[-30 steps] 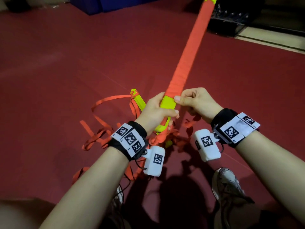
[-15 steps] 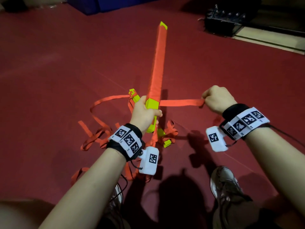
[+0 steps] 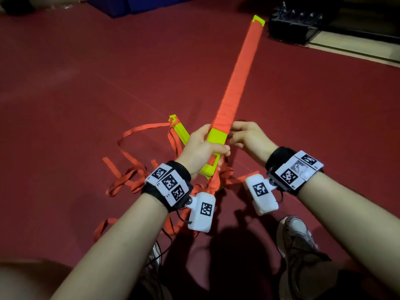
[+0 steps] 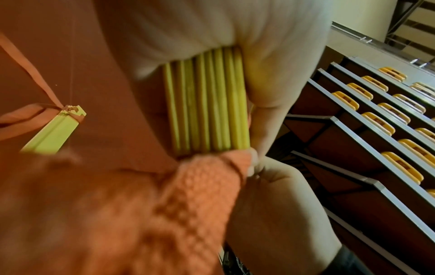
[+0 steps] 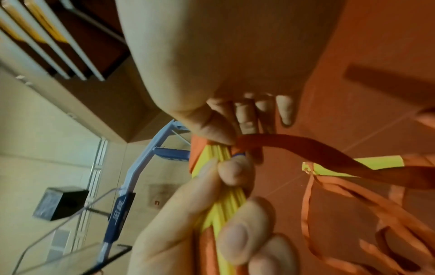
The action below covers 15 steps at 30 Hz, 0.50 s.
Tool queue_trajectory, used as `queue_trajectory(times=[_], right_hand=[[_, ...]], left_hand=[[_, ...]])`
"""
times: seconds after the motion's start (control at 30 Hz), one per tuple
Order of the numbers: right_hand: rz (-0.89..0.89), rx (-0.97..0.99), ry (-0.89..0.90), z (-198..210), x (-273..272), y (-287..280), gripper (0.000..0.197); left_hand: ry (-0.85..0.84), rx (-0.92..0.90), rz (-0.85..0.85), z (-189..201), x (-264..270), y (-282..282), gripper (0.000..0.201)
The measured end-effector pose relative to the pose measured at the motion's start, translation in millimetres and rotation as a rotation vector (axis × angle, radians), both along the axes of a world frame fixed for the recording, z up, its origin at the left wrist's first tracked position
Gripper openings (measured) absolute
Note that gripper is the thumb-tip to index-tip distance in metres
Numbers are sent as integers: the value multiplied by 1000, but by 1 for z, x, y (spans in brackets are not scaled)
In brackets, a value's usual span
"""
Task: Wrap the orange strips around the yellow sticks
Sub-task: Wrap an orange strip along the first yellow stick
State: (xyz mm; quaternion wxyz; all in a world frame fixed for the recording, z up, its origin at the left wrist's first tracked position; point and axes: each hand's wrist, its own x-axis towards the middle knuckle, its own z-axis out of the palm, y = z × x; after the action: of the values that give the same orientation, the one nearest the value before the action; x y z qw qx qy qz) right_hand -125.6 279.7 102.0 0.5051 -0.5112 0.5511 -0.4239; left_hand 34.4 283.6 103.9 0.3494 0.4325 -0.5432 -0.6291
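Note:
A bundle of yellow sticks (image 3: 216, 138), wrapped in orange strip (image 3: 240, 72) over most of its length, slants up to the right from my hands. My left hand (image 3: 203, 146) grips the bare yellow part below the wrap. My right hand (image 3: 237, 135) pinches the strip (image 5: 306, 148) between thumb and fingers at the wrap's lower edge, against the sticks (image 5: 226, 204). In the left wrist view the sticks (image 4: 207, 104) run under my palm, with bunched strip (image 4: 202, 186) below. A second yellow stick (image 3: 179, 131) lies on the floor with strips tied to its end.
Loose orange strips (image 3: 129, 178) trail over the red floor to the left and under my wrists. A black crate (image 3: 296, 22) stands at the back right, a blue mat (image 3: 140, 5) at the back. My shoe (image 3: 296, 239) is at lower right.
Half a second ago my right hand held the strip stretched taut out to the right. It has come back to the bundle, and the bundle's far end has swung to the right.

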Motion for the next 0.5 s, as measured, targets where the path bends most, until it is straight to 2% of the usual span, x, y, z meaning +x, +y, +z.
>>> queue_trajectory(times=[0.07,0.13,0.17,0.23,0.3,0.43,0.5], right_hand=[[-29,29,-121,-4,-2,1,40],[-27,29,-122,-7,-7,3,10],[-20,23,-79,-9,-8,4,7],[-1,-4,56,-12,-9,7,20],[9,-35,181,-10,-7,7,20],[-69,-81,408,4,-1,7,18],[-58,-53,363,12,2,9,22]], left_hand=[[11,1,-23,1,1,3,35],[26,-4,-21,1,2,5,36],[18,-6,-12,1,3,5,35],[-12,-22,18,2,5,6,34],[-44,-41,57,0,4,4,41],[-230,-79,138,-6,-1,-1,84],[-458,-186,155,-5,0,-4,95]])
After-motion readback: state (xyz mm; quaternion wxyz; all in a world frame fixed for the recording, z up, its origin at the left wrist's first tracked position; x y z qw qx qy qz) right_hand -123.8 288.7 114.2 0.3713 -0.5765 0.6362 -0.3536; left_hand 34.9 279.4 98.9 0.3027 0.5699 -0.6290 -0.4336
